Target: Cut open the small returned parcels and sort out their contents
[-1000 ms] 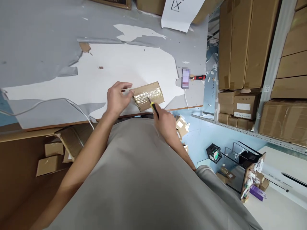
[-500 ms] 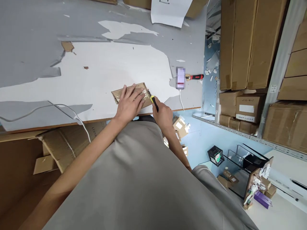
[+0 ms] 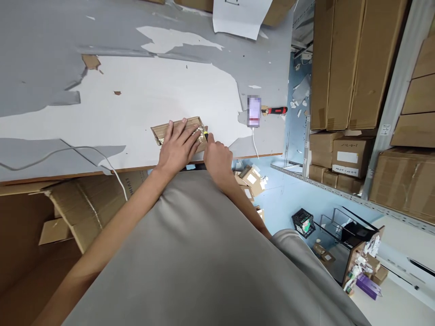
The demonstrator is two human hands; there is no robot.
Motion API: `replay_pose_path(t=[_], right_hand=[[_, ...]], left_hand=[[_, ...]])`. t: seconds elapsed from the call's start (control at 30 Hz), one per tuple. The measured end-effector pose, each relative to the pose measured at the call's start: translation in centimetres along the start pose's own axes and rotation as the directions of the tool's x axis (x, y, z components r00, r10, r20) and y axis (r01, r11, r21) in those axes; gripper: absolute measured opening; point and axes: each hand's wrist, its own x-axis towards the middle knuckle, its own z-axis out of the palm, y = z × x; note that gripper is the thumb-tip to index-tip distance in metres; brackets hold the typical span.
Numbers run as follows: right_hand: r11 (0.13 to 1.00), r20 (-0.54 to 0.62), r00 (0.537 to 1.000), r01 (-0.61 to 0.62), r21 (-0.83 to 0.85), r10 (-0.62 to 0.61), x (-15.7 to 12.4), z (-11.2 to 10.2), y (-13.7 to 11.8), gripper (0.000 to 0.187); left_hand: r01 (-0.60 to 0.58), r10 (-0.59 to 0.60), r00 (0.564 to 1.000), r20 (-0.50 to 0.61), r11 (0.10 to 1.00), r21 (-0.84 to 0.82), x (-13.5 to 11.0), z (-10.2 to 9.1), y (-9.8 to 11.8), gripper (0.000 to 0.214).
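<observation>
A flat brown cardboard package [image 3: 195, 121] lies at the table's front edge, with shiny clear tape on its surface. Across its top rests my left hand [image 3: 176, 148], fingers spread and pressing it down, covering its middle. My right hand [image 3: 218, 158] is closed around a utility knife [image 3: 205, 134] with a yellow and black handle. The knife's tip meets the package's right end; much of the handle is hidden in my fist.
Right of the package are a phone [image 3: 253, 111] with a white cable and a red-black handled tool [image 3: 277, 110]. A white paper sheet [image 3: 238, 18] lies at the back. An open carton [image 3: 98, 203] stands below left; boxes fill the shelf [image 3: 340, 183] at right.
My right hand and the knife have moved left and slightly down along the package's right end. The package and my left hand appear slightly further left as the view shifts.
</observation>
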Motion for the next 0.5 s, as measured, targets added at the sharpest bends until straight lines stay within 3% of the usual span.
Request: replay_pose_path(t=[0.2, 0.3, 0.4, 0.5], right_hand=[[0.999, 0.083, 0.995, -0.044, -0.029, 0.046, -1.4, -0.3, 0.8, 0.047], [1.0, 0.081, 0.997, -0.009, -0.014, 0.01, -2.3, -1.0, 1.5, 0.041], [0.995, -0.025, 0.999, 0.035, 0.094, -0.033, -2.1, -0.8, 3.2, 0.04], [0.963, -0.145, 0.989, 0.029, 0.269, 0.011, 1.0, 1.1, 5.7, 0.041]], left_hand=[[0.039, -0.041, 0.999, -0.028, 0.997, -0.064, 0.4, -0.3, 0.6, 0.052], [0.049, -0.051, 0.998, -0.026, 0.996, -0.079, 0.3, -0.9, 0.5, 0.053], [0.059, -0.06, 0.998, -0.01, 0.996, -0.072, -0.6, -1.8, -0.4, 0.053], [0.074, -0.074, 0.997, 0.001, 0.996, -0.051, -2.5, -2.8, -1.9, 0.056]])
